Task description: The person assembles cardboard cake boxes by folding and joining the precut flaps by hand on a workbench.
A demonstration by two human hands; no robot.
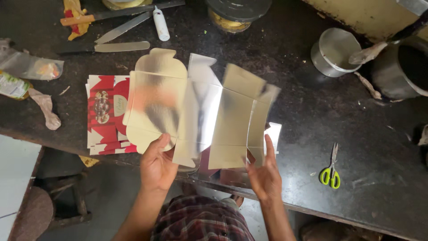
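I hold a flat, unfolded cardboard box blank (203,107) with a shiny silver inner face turned up toward me, its panels and flaps spread out above the dark worktop (312,116). My left hand (157,165) grips its lower left edge, thumb on the silver face. My right hand (265,172) grips the lower right edge, fingers raised along a side flap. Under the blank's left part lies a stack of flat red and white printed box blanks (103,111).
Green-handled scissors (331,169) lie to the right. A metal cup (334,51) and a dark pot (401,67) stand at the back right. A white glue bottle (160,23), long metal blades (120,38) and a round tin (236,13) sit at the back. Plastic wrappers (26,67) lie left.
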